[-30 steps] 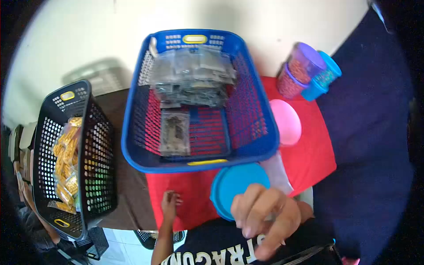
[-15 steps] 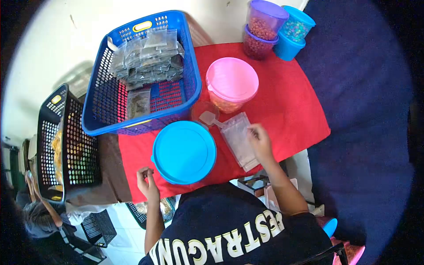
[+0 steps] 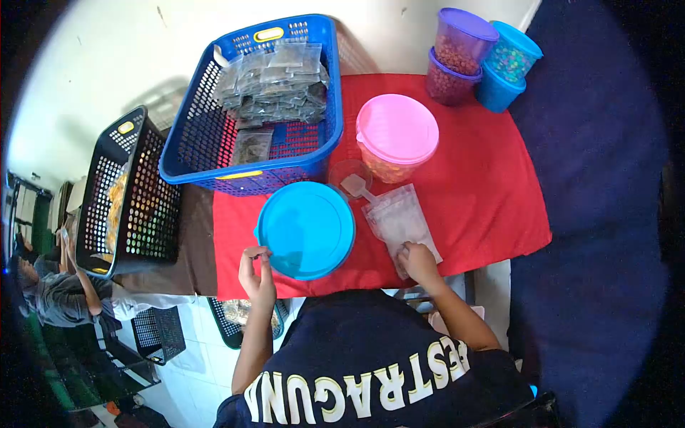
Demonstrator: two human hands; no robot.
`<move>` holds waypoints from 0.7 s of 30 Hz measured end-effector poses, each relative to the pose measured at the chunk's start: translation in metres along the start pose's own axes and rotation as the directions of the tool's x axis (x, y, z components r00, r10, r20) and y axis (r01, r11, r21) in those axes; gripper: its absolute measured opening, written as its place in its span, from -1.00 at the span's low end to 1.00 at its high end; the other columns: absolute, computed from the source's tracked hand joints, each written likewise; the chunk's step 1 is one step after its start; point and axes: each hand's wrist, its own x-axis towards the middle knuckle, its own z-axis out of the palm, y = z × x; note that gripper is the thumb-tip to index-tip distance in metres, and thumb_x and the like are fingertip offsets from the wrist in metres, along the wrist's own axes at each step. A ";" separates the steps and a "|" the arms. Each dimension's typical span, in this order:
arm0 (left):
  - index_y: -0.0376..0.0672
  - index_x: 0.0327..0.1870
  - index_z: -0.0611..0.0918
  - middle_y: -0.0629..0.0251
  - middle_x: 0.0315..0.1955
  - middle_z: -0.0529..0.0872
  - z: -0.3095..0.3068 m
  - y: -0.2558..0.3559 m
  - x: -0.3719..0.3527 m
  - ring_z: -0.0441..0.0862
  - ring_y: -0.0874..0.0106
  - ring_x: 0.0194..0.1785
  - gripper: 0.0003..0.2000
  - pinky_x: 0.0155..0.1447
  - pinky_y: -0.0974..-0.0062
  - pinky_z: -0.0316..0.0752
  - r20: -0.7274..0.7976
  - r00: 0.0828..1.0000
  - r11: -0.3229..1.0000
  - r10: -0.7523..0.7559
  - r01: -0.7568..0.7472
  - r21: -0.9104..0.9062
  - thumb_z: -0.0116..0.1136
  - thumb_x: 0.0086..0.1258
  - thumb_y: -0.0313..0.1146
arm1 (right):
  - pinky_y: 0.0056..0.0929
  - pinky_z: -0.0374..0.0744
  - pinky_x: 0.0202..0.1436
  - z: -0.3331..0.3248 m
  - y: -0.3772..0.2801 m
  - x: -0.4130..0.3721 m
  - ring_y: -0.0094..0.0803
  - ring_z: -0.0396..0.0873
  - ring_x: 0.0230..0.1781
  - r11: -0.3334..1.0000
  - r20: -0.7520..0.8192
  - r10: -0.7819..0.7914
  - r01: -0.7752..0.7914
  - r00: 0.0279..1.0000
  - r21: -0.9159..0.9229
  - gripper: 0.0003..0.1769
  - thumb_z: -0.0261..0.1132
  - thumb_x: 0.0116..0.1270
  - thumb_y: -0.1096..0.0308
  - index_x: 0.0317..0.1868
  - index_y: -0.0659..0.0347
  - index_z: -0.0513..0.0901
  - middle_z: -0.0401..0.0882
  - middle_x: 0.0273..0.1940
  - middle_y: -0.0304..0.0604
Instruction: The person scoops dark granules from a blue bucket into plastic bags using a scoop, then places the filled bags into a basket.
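My right hand (image 3: 421, 265) is at the near end of a stack of clear zip bags (image 3: 401, 217), its fingers pinched on the bag plastic. Beside the near left edge of a tub with a blue lid (image 3: 305, 230) is my left hand (image 3: 258, 279), empty, fingers loosely bent and thumb apart. A small white scoop (image 3: 354, 187) rests with its head over a clear round dish (image 3: 344, 171) and its handle toward the bags. Behind the bags stands a tub with a pink lid (image 3: 398, 128), orange contents showing through its side.
A blue basket (image 3: 250, 178) holds many filled dark packets (image 3: 278, 82). Stacked purple tubs (image 3: 457, 57) and blue tubs (image 3: 508, 64) stand at the back right. A black basket (image 3: 153, 192) with yellow packets is at left. Another person (image 3: 61, 292) sits at far left.
My right hand has moved from the side of the bag stack to its near end. My left hand stays by the blue-lidded tub. The whole view has shifted slightly.
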 end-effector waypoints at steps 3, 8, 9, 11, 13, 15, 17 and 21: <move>-0.30 -0.19 0.55 0.24 -0.30 0.64 -0.003 0.010 -0.008 0.56 0.46 -0.20 -0.91 -0.01 0.49 0.44 0.078 0.997 1.000 0.023 -0.023 -0.005 0.03 0.37 -0.63 | 0.05 0.54 -0.15 -0.004 0.011 0.012 0.18 0.60 -0.27 0.999 0.052 0.031 -0.032 0.998 0.023 -0.71 0.18 0.27 0.24 -0.16 0.31 0.61 0.63 -0.31 0.23; -0.31 0.04 0.52 0.17 -0.08 0.67 0.008 0.030 -0.024 0.59 0.42 0.01 -0.80 0.14 0.44 0.45 0.469 0.855 0.916 -0.224 0.349 -0.199 0.00 0.44 -0.56 | 0.05 0.51 -0.21 -0.066 -0.009 0.011 0.17 0.59 -0.29 0.997 -0.081 0.076 -0.075 0.994 0.025 -0.75 0.18 0.30 0.25 -0.17 0.26 0.60 0.61 -0.35 0.19; -0.30 0.12 0.49 0.15 -0.02 0.64 0.012 0.039 -0.026 0.58 0.38 0.12 -0.75 0.23 0.40 0.43 0.580 0.772 0.828 -0.262 0.488 -0.275 -0.02 0.47 -0.53 | 0.05 0.50 -0.22 -0.086 -0.025 0.004 0.16 0.60 -0.29 0.998 -0.137 0.059 -0.058 0.989 0.010 -0.78 0.19 0.30 0.28 -0.17 0.25 0.60 0.61 -0.36 0.17; -0.27 0.30 0.39 0.08 0.16 0.57 0.021 0.054 -0.026 0.52 0.31 0.25 -0.63 0.35 0.32 0.35 0.703 0.692 0.780 -0.164 0.528 -0.337 -0.01 0.50 -0.45 | 0.05 0.50 -0.23 -0.127 -0.062 -0.013 0.14 0.60 -0.29 1.000 -0.189 0.015 -0.016 0.982 -0.003 -0.81 0.19 0.30 0.31 -0.17 0.24 0.60 0.60 -0.36 0.16; -0.26 0.39 0.29 0.05 0.31 0.43 0.031 0.076 -0.019 0.45 0.30 0.31 -0.55 0.39 0.30 0.29 0.770 0.617 0.778 -0.166 0.561 -0.282 -0.02 0.52 -0.43 | -0.08 0.55 -0.17 -0.153 -0.104 -0.032 0.04 0.63 -0.20 0.998 -0.184 -0.062 0.066 0.981 0.013 -0.83 0.22 0.28 0.38 -0.16 0.24 0.63 0.64 -0.25 0.13; -0.26 0.42 0.24 0.15 0.27 0.46 0.050 0.079 -0.022 0.45 0.34 0.29 -0.50 0.36 0.34 0.32 0.832 0.545 0.571 -0.102 0.717 -0.400 0.03 0.52 -0.37 | -0.12 0.56 -0.10 -0.146 -0.119 -0.036 -0.01 0.64 -0.16 0.943 -0.172 -0.318 0.331 0.932 0.047 -0.81 0.25 0.26 0.39 -0.14 0.22 0.65 0.65 -0.21 0.06; -0.27 0.42 0.22 0.15 0.27 0.46 0.069 0.078 -0.027 0.47 0.32 0.26 -0.50 0.34 0.35 0.33 0.813 0.579 0.553 -0.068 0.700 -0.452 0.02 0.53 -0.35 | -0.11 0.52 0.16 -0.131 -0.129 -0.035 -0.10 0.60 0.04 0.730 -0.096 -0.675 0.681 0.732 0.055 -0.75 0.28 0.23 0.34 -0.09 0.19 0.64 0.64 -0.03 -0.02; -0.27 0.34 0.29 0.16 0.19 0.51 0.081 0.070 -0.028 0.50 0.31 0.19 -0.59 0.25 0.40 0.40 0.665 0.731 0.676 -0.151 0.567 -0.470 -0.02 0.55 -0.35 | 0.06 0.34 0.35 -0.113 -0.152 -0.029 -0.04 0.44 0.24 0.623 0.054 -0.781 0.782 0.622 0.009 -0.59 0.35 0.23 0.21 0.08 0.15 0.60 0.52 0.15 0.02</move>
